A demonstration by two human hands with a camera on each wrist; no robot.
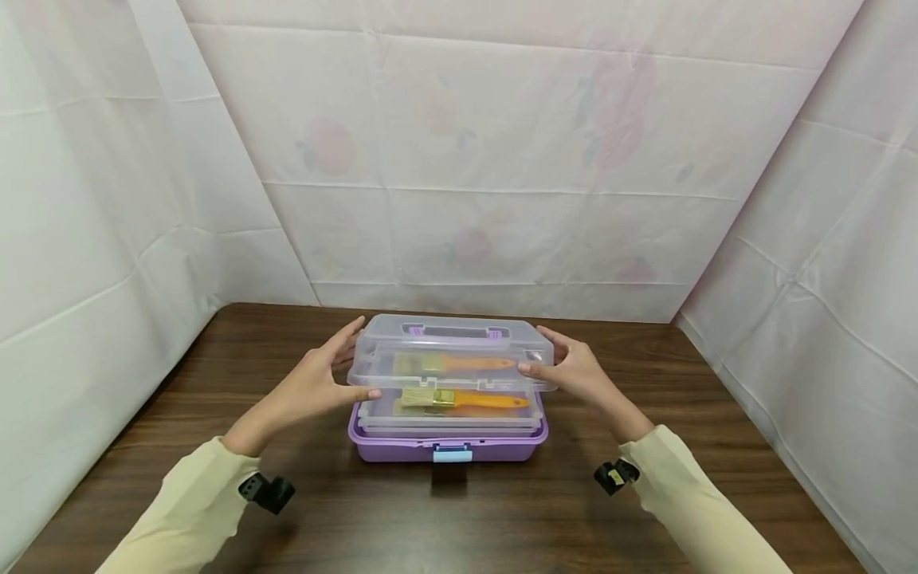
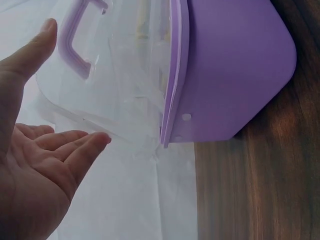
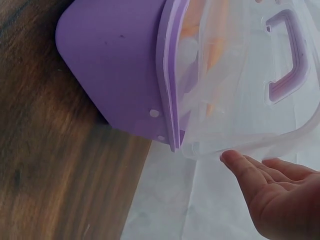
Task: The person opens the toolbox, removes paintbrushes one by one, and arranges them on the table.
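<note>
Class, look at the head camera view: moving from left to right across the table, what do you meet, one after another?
Left hand → clear lid of the purple box, with two orange-handled brushes beneath it → right hand.

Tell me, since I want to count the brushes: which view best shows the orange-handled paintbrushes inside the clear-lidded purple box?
The head view: both orange-handled paintbrushes show whole. The right wrist view shows orange blurs; the left wrist view shows little of them.

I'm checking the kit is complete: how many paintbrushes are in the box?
2. One orange-handled brush lies toward the back under the clear lid, the other brush nearer the front, above the purple base. More could be hidden lower down.
</note>
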